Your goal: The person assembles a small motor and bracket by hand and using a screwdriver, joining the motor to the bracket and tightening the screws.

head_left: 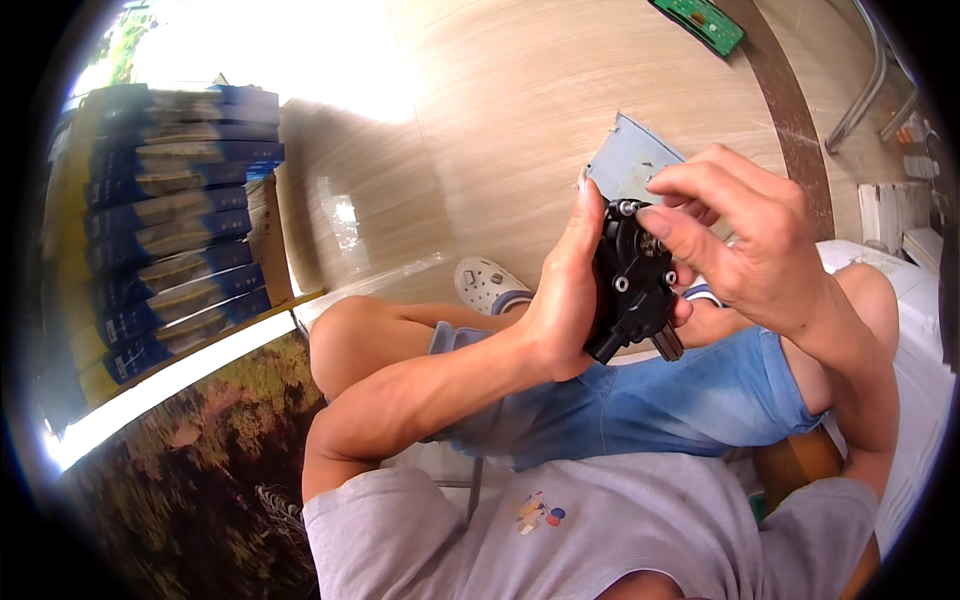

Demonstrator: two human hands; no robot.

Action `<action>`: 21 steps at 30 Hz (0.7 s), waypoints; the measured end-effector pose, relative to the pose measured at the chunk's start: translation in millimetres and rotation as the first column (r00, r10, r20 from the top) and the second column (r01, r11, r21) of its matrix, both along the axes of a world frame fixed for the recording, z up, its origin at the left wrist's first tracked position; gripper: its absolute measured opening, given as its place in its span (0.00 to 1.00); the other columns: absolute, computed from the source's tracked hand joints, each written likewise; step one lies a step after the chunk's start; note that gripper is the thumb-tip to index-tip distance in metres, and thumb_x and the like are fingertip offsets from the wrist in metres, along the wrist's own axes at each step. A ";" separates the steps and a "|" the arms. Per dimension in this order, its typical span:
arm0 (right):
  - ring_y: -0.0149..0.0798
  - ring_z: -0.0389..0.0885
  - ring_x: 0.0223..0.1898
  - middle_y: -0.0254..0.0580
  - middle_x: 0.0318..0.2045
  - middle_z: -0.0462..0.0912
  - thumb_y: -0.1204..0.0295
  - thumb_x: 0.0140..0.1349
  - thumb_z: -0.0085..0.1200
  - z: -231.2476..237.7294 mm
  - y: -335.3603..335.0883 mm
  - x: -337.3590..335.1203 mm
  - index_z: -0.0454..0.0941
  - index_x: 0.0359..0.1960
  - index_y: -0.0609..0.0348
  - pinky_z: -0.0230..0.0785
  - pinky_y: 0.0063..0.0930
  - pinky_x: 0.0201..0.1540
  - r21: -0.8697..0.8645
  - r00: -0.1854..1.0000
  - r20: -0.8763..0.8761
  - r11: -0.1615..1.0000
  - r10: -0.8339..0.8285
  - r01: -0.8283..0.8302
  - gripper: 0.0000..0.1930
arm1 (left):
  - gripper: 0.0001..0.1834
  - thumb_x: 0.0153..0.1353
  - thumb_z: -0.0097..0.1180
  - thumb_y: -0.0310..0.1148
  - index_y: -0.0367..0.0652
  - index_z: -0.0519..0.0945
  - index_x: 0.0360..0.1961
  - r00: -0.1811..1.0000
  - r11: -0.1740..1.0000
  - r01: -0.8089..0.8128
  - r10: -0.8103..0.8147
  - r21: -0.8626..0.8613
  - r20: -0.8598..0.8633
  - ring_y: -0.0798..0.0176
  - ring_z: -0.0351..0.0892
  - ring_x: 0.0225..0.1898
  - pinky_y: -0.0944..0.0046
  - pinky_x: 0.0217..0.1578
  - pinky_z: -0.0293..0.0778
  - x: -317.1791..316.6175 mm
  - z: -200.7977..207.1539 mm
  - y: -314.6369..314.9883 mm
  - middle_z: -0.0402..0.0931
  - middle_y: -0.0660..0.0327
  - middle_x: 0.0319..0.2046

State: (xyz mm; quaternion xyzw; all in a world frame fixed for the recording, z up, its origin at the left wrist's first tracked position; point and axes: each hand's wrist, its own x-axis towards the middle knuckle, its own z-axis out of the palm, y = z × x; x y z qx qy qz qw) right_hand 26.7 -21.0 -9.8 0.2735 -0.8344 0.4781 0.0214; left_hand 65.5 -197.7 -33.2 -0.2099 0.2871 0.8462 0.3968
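A black plastic mechanical part (620, 250), something like a small pump or motor housing with silver bolts and a stubby port, is held up above my lap. My left hand (566, 275) wraps it from the left and underneath, thumb raised along its side and fingertips showing at its right edge. At its upper end, my right hand (740, 235) has thumb and index finger bent toward each other beside a silver bolt (628, 207). Whatever lies between those fingertips is too small to make out.
On the floor beyond lies a grey-blue panel (622, 160); farther off is a green circuit board (700, 24). Stacked blue boxes (170, 230) stand at the left. Metal tube legs (860, 95) rise far right, and a white surface (925, 370) borders my right side.
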 end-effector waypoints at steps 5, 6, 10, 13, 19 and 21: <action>0.47 0.78 0.24 0.42 0.26 0.77 0.71 0.61 0.63 -15.4 0.7 1.0 0.80 0.30 0.62 0.71 0.38 0.27 0.183 0.989 -0.100 0.979 0.105 -0.085 0.08 | 0.42 0.69 0.29 0.73 0.42 0.74 0.51 0.995 0.998 0.037 -0.032 -0.055 0.096 0.60 0.83 0.31 0.62 0.36 0.82 10.0 3.8 1.6 0.78 0.57 0.36; 0.47 0.78 0.24 0.43 0.26 0.76 0.71 0.61 0.63 -15.0 1.6 0.7 0.79 0.29 0.62 0.71 0.39 0.27 0.210 0.977 -0.144 0.970 0.156 -0.124 0.08 | 0.42 0.69 0.28 0.72 0.41 0.74 0.51 0.994 0.995 0.066 -0.059 -0.080 0.092 0.58 0.82 0.33 0.59 0.37 0.81 11.8 1.1 2.4 0.78 0.55 0.38; 0.47 0.78 0.23 0.43 0.27 0.76 0.74 0.60 0.63 -22.8 3.7 12.0 0.79 0.30 0.62 0.71 0.39 0.26 0.206 0.973 -0.084 0.959 0.214 -0.194 0.06 | 0.43 0.70 0.26 0.71 0.39 0.74 0.50 0.981 0.976 0.169 -0.154 -0.133 0.121 0.56 0.79 0.36 0.56 0.40 0.79 23.3 -11.1 1.1 0.77 0.53 0.43; 0.45 0.77 0.23 0.43 0.29 0.76 0.76 0.58 0.63 -23.0 4.2 29.2 0.79 0.33 0.62 0.71 0.37 0.25 0.187 0.985 0.098 0.969 0.142 -0.159 0.05 | 0.42 0.71 0.27 0.70 0.40 0.75 0.51 0.965 0.965 0.219 -0.192 -0.142 0.178 0.59 0.79 0.38 0.59 0.42 0.78 33.9 -11.0 -2.3 0.77 0.54 0.44; 0.43 0.80 0.26 0.44 0.31 0.76 0.84 0.55 0.62 -28.6 3.8 39.0 0.79 0.38 0.64 0.72 0.34 0.27 0.079 0.984 0.092 0.984 0.150 -0.158 0.10 | 0.40 0.71 0.29 0.69 0.41 0.74 0.51 0.962 0.961 0.230 -0.201 -0.153 0.184 0.61 0.77 0.41 0.62 0.46 0.76 44.0 -14.7 -3.8 0.76 0.56 0.45; 0.43 0.80 0.27 0.45 0.31 0.76 0.86 0.54 0.62 -30.8 3.2 38.1 0.79 0.39 0.64 0.73 0.34 0.28 0.044 0.983 0.102 0.986 0.153 -0.158 0.11 | 0.40 0.72 0.29 0.69 0.41 0.75 0.51 0.962 0.963 0.233 -0.209 -0.131 0.175 0.62 0.77 0.42 0.62 0.47 0.75 42.4 -17.5 -4.4 0.76 0.57 0.45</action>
